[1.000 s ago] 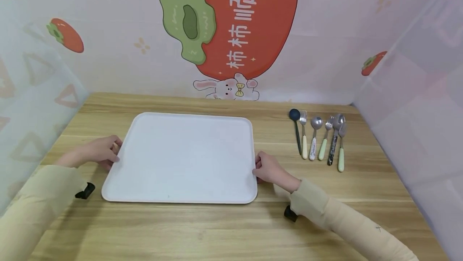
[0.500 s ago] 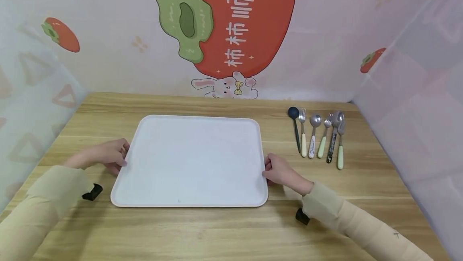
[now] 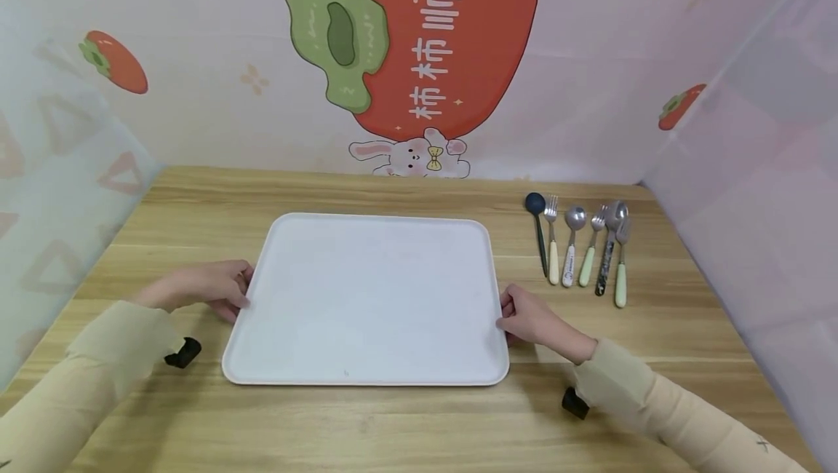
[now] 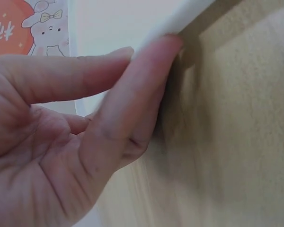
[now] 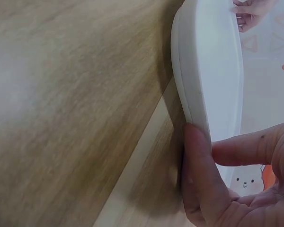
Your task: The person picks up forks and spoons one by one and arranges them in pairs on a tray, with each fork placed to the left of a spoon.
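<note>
A white rectangular tray (image 3: 373,298) with rounded corners and a low rim lies between both hands over the wooden table. My left hand (image 3: 219,287) pinches its left edge, thumb at the rim and fingers curled beneath, as the left wrist view shows at the tray's edge (image 4: 151,28). On the opposite side my right hand (image 3: 533,320) pinches the right edge in the same way. In the right wrist view the tray's rim (image 5: 191,71) runs between thumb and fingers, with a shadow on the wood beside it. Nothing lies on the tray.
Right of the tray, on the wooden table (image 3: 366,429), lies a row of cutlery: a black spoon (image 3: 535,204), several forks and spoons such as a white-handled spoon (image 3: 569,262), and a green-handled fork (image 3: 620,284). Printed cloth walls (image 3: 216,116) enclose the back and sides.
Both hands have moved the tray to the right and slightly toward the person, closer to the cutlery. The grip on both edges stays the same, and the cutlery has not moved.
</note>
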`<action>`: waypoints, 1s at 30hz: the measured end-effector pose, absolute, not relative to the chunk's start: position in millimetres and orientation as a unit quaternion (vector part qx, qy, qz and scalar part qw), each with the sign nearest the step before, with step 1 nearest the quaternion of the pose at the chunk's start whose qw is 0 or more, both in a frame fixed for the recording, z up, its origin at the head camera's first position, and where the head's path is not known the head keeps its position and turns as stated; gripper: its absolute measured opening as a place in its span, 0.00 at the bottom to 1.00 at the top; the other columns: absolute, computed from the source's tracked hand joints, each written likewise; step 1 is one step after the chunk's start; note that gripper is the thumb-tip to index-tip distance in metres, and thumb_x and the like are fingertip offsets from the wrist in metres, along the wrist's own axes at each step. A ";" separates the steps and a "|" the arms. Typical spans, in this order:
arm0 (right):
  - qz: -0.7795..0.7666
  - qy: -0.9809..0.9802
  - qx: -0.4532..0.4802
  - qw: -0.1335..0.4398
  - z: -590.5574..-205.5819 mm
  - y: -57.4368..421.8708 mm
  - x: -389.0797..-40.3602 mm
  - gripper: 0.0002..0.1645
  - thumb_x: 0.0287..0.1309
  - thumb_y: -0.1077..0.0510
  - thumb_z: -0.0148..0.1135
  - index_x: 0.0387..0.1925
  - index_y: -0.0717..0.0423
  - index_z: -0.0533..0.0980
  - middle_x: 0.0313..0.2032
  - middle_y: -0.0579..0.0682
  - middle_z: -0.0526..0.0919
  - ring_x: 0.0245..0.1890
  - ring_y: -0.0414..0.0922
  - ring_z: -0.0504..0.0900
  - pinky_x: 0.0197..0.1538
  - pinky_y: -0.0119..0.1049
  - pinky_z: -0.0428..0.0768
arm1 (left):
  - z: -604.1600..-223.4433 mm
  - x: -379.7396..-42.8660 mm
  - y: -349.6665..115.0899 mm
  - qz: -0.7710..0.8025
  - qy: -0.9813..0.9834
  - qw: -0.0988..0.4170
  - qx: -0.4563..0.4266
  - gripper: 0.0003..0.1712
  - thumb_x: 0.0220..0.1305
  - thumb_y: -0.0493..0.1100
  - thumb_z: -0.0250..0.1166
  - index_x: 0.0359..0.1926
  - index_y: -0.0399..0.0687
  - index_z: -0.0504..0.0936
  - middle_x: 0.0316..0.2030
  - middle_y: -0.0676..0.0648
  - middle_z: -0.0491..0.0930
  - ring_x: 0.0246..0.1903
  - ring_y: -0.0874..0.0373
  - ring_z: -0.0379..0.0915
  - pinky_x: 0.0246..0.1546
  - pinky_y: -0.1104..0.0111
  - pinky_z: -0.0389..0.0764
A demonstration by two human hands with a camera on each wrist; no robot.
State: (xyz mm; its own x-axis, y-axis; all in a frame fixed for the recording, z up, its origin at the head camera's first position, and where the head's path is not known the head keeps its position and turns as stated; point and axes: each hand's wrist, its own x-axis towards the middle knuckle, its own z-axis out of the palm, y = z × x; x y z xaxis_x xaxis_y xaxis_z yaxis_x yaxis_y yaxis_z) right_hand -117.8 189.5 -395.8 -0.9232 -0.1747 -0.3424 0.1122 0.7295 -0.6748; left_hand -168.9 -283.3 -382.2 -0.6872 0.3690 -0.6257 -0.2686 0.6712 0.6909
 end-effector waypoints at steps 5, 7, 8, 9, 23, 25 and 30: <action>-0.372 0.905 -0.013 0.205 -395.2 193.0 -117.6 0.11 0.46 0.73 0.58 0.33 0.68 0.67 0.25 0.55 0.73 0.19 0.43 0.76 0.22 0.34 0.79 | -381.6 -164.7 -282.0 0.417 0.815 0.401 0.025 0.24 0.53 0.27 0.58 0.47 0.24 0.56 0.34 0.37 0.69 0.29 0.53 0.74 0.31 0.62 0.81; -0.379 0.900 -0.009 0.213 -394.3 193.6 -117.3 0.11 0.46 0.73 0.58 0.33 0.68 0.67 0.26 0.55 0.73 0.19 0.43 0.76 0.22 0.35 0.80 | -380.9 -163.9 -281.2 0.417 0.814 0.403 0.027 0.25 0.54 0.28 0.59 0.48 0.24 0.56 0.34 0.37 0.69 0.29 0.53 0.74 0.31 0.62 0.81; -0.380 0.899 -0.008 0.218 -393.9 194.1 -117.5 0.11 0.46 0.73 0.58 0.33 0.69 0.68 0.26 0.55 0.73 0.19 0.43 0.76 0.23 0.35 0.80 | -380.9 -164.1 -280.8 0.416 0.815 0.403 0.026 0.25 0.54 0.28 0.58 0.48 0.24 0.56 0.34 0.37 0.69 0.29 0.53 0.74 0.31 0.62 0.81; -0.381 0.897 -0.009 0.223 -392.8 194.8 -117.7 0.11 0.46 0.73 0.58 0.34 0.69 0.68 0.26 0.55 0.73 0.20 0.43 0.76 0.23 0.35 0.80 | -380.9 -164.3 -280.4 0.415 0.815 0.403 0.027 0.24 0.54 0.28 0.58 0.48 0.24 0.56 0.34 0.37 0.69 0.29 0.53 0.74 0.30 0.62 0.81; -0.142 0.941 -0.179 0.250 -342.4 208.3 -139.7 0.11 0.58 0.56 0.58 0.36 0.61 0.75 0.29 0.51 0.79 0.27 0.43 0.76 0.30 0.36 0.76 | -383.6 -171.1 -275.4 0.402 0.820 0.407 0.021 0.22 0.54 0.26 0.57 0.46 0.25 0.55 0.34 0.36 0.70 0.27 0.54 0.75 0.28 0.63 0.81; -0.096 0.947 -0.208 0.225 -334.8 208.8 -142.2 0.13 0.57 0.56 0.58 0.38 0.63 0.76 0.31 0.53 0.79 0.29 0.43 0.76 0.32 0.36 0.76 | -382.6 -171.3 -275.8 0.404 0.817 0.410 0.018 0.22 0.54 0.26 0.57 0.46 0.25 0.56 0.34 0.37 0.70 0.27 0.54 0.75 0.28 0.64 0.81; -0.025 0.956 -0.249 0.152 -325.3 212.8 -149.3 0.13 0.55 0.59 0.60 0.38 0.66 0.76 0.32 0.56 0.80 0.29 0.46 0.79 0.33 0.38 0.78 | -380.9 -170.9 -277.4 0.407 0.812 0.418 0.014 0.23 0.53 0.26 0.58 0.46 0.26 0.56 0.34 0.38 0.69 0.28 0.55 0.75 0.29 0.64 0.81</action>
